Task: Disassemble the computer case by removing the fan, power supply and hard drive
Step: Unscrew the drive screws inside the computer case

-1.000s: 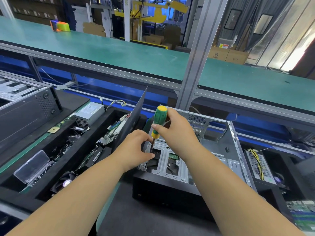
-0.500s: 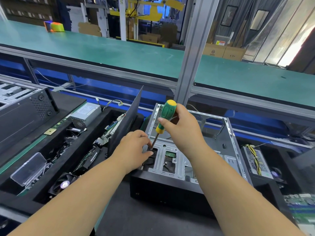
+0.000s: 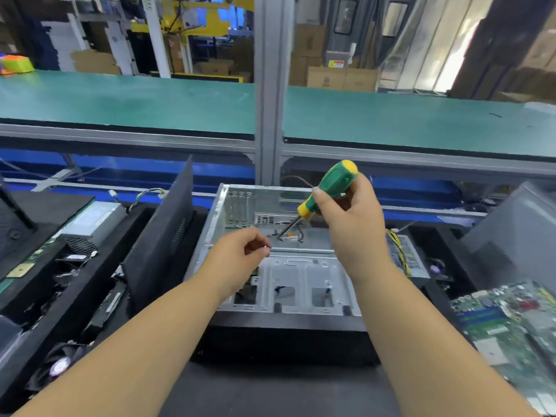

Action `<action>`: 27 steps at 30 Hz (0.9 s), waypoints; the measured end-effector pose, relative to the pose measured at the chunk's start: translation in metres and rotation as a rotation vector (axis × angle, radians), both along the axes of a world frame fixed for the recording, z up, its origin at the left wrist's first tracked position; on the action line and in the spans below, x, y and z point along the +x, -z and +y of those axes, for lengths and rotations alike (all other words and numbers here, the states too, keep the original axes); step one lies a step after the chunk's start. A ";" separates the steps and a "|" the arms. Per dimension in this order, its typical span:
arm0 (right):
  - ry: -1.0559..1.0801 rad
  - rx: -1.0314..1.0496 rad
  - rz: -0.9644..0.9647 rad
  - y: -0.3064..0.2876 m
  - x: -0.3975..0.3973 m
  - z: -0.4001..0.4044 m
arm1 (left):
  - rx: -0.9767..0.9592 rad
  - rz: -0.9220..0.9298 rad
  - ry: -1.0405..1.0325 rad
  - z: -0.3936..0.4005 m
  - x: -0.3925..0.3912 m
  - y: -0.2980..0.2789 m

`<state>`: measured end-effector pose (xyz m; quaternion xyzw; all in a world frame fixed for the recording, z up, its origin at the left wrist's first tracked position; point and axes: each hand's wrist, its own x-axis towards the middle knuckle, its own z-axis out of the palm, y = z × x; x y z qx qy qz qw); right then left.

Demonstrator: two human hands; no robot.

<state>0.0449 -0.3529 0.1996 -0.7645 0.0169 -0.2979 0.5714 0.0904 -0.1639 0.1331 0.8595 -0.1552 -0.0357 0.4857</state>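
count: one computer case (image 3: 288, 266), one screwdriver (image 3: 325, 194), two hands working over it
case: silver metal shell lying open side up in the middle of the dark worktop (image 3: 270, 392), looking pretty gutted, drive cage (image 3: 301, 284) sitting at the near end
right hand (image 3: 355, 218): fingers wrapping around the green and yellow handle, tip pointing down into the case
left hand (image 3: 237, 260): fingers pinching together on something tiny, honestly can't tell what
sides: power supply (image 3: 93, 219) sitting left, circuit board (image 3: 511, 323) lying right
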 end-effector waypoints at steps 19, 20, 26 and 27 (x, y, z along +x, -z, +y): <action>0.423 0.207 0.053 0.032 -0.090 -0.233 | 0.493 -0.239 0.614 -0.293 -0.036 0.028; 0.430 0.207 0.057 0.033 -0.091 -0.238 | 0.508 -0.243 0.611 -0.299 -0.036 0.030; 0.373 0.229 0.056 0.035 -0.086 -0.248 | 0.466 -0.219 0.532 -0.299 -0.026 0.033; 0.339 0.232 0.057 0.035 -0.083 -0.245 | 0.401 -0.184 0.505 -0.294 -0.023 0.030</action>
